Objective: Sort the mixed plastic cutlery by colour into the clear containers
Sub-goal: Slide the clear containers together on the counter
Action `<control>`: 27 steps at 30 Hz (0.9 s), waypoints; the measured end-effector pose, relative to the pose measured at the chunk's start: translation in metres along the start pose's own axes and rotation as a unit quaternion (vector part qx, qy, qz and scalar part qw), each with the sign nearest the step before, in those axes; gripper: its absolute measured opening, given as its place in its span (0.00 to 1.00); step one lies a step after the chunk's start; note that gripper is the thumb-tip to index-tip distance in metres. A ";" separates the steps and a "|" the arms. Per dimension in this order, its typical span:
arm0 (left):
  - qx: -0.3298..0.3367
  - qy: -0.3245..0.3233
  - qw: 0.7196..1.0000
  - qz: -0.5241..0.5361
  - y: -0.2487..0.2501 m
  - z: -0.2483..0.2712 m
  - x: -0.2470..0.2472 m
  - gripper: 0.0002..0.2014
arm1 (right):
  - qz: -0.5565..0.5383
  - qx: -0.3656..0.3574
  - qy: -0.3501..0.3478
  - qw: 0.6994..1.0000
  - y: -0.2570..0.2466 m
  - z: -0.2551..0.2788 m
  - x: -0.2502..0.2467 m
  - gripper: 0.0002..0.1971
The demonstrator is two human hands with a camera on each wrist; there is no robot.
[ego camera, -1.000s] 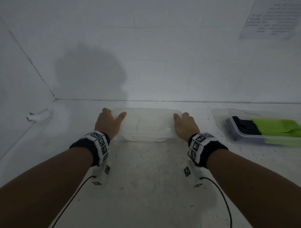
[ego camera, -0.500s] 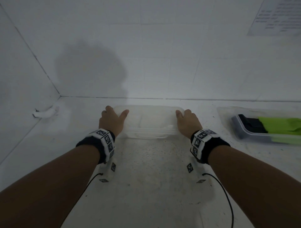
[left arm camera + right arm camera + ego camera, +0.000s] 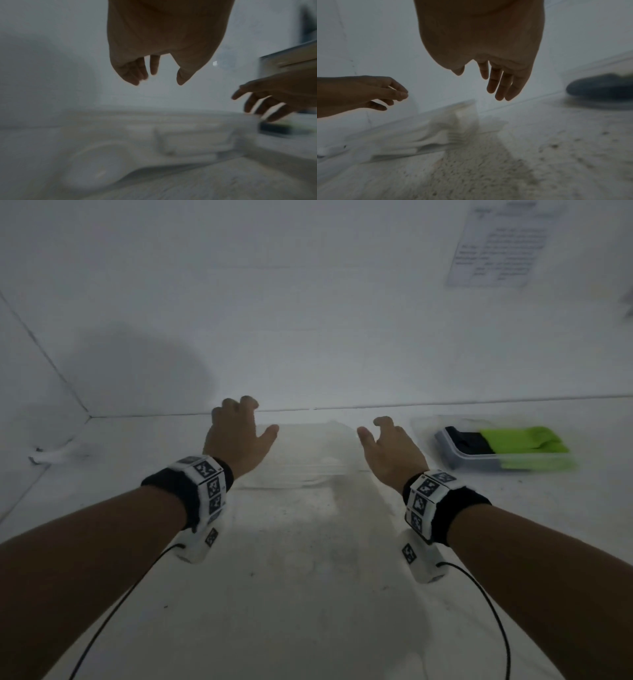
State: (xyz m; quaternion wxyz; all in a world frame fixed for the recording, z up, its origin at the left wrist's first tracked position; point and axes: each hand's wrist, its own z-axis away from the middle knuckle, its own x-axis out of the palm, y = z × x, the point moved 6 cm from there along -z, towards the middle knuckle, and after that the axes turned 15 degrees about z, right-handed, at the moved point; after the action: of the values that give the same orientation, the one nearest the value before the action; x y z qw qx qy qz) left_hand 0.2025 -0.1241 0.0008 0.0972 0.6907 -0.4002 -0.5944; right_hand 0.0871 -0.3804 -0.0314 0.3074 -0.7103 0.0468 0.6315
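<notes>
A clear container holding white cutlery rests on the white table near the back wall, between my hands. My left hand hovers above its left end, fingers relaxed and holding nothing. At its right end my right hand is lifted off too, fingers loose and empty. In the left wrist view the container lies blurred below my left hand. White cutlery shows through the container wall in the right wrist view, under my right hand. A second clear container at the right holds black and green cutlery.
The back wall runs just behind the containers, with a side wall at the left. A small white object lies at the left corner. A printed sheet hangs on the wall at upper right. Cables trail from both wrist cameras over the speckled table.
Both hands let go of the white-cutlery container's ends and rose off it, spreading slightly apart. The container stays where it was.
</notes>
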 end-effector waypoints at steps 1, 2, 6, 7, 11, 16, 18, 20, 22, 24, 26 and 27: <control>0.027 -0.026 0.999 0.027 0.022 0.002 0.008 0.23 | 0.005 0.001 0.007 1.000 0.008 0.002 -0.010 0.30; 0.040 -0.060 0.997 0.042 0.043 0.005 0.018 0.19 | 0.012 0.006 0.013 1.000 0.017 0.005 -0.020 0.30; 0.071 -0.168 0.982 0.057 0.118 0.018 0.066 0.20 | 0.022 0.030 0.027 0.999 0.063 0.020 -0.054 0.34; 0.076 -0.188 0.978 0.051 0.134 0.021 0.080 0.22 | 0.022 0.038 0.034 0.998 0.079 0.023 -0.063 0.34; 0.063 -0.238 0.968 0.050 0.184 0.028 0.130 0.30 | 0.014 0.087 0.065 0.994 0.152 0.029 -0.099 0.32; -0.023 -0.242 0.969 0.049 0.224 0.022 0.201 0.33 | 0.009 0.143 0.080 0.986 0.258 0.010 -0.130 0.31; -0.071 -0.230 0.969 0.057 0.235 0.018 0.227 0.33 | 0.015 0.150 0.083 0.985 0.297 -0.002 -0.137 0.31; -0.118 -0.212 0.968 0.063 0.239 0.011 0.249 0.32 | 0.034 0.165 0.086 0.982 0.329 -0.012 -0.142 0.31; -0.145 -0.205 0.966 0.058 0.244 0.010 0.265 0.29 | 0.052 0.178 0.068 0.980 0.354 -0.021 -0.145 0.31; -0.184 -0.198 0.961 0.054 0.244 0.008 0.275 0.22 | 0.040 0.170 0.014 0.984 0.372 -0.034 -0.141 0.30; -0.218 -0.201 0.954 0.034 0.245 0.010 0.280 0.19 | 0.007 0.144 -0.043 0.989 0.381 -0.045 -0.133 0.27; -0.210 -0.202 0.957 0.017 0.246 0.011 0.281 0.20 | -0.003 0.137 -0.057 0.989 0.383 -0.048 -0.130 0.25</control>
State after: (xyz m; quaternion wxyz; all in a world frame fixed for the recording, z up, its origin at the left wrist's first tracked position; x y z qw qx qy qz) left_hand 0.0777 -0.4706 -0.0614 0.1673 0.5133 -0.2895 -0.7903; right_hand -0.0713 -0.7555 -0.0550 0.4059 -0.6247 0.1133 0.6574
